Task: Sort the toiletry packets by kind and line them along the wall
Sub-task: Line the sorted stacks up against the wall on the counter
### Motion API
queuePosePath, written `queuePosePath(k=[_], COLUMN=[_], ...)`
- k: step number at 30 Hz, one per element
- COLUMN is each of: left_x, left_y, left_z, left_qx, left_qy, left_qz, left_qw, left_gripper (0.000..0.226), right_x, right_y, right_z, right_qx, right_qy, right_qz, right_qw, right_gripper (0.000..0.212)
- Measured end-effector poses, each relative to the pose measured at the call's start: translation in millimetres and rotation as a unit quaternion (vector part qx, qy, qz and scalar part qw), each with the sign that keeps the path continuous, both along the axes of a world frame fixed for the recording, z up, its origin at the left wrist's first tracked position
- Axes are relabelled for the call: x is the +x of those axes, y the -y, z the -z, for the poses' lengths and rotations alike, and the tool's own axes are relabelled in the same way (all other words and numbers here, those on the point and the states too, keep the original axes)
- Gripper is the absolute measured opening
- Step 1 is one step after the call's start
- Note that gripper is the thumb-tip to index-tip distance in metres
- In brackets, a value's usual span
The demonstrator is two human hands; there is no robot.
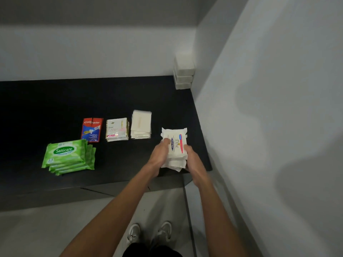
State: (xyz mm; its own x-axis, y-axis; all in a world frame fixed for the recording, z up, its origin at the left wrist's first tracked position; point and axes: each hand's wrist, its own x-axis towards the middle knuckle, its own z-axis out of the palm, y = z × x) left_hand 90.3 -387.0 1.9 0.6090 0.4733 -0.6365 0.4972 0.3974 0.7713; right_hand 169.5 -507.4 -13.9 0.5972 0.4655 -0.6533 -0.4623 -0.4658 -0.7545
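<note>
A stack of white Dove soap packets (176, 143) sits near the right end of the black counter (55, 101). My left hand (159, 154) grips its left side and my right hand (193, 158) grips its right side. Left of it lie a pile of plain white sachets (141, 124), a pile of Dove sachets (117, 129) and red Colgate sachets (91, 129). Green Sanicare wipe packs (68, 156) are fanned out nearer the front, at the left.
Three white blocks (183, 73) are stacked in the far right corner against the back wall (92, 52). The side wall (259, 108) runs along the counter's right edge. My shoes (150, 232) stand on the pale floor below.
</note>
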Motion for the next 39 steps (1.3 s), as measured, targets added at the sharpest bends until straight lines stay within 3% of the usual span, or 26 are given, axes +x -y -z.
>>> queuePosePath(k=[3, 6, 9, 16, 27, 39], left_x=[-3, -14, -21, -22, 2, 109], left_y=[-10, -3, 14, 5, -7, -109], left_z=[-1, 10, 23, 18, 31, 26], left_qx=[-0.017, 0.005, 0.030, 0.044, 0.044, 0.084], left_qy=[0.007, 0.024, 0.060, 0.058, 0.056, 0.047], left_qz=[0.021, -0.003, 0.015, 0.053, 0.017, 0.015], left_qw=[1.000, 1.000, 0.998, 0.996, 0.997, 0.995], left_gripper=[0.047, 0.063, 0.048, 0.044, 0.048, 0.048], right_x=[-9, -20, -40, -48, -16, 90], right_y=[-5, -3, -6, -11, -28, -132], right_z=[7, 20, 24, 25, 32, 37], right_qx=[-0.001, 0.036, 0.086, 0.121, 0.096, 0.080], right_qy=[0.017, 0.054, 0.055, 0.039, 0.067, 0.096], right_qz=[0.050, 0.098, 0.121, 0.166, 0.127, 0.090], right_qw=[0.999, 0.993, 0.987, 0.978, 0.985, 0.988], right_gripper=[0.041, 0.060, 0.054, 0.042, 0.047, 0.040])
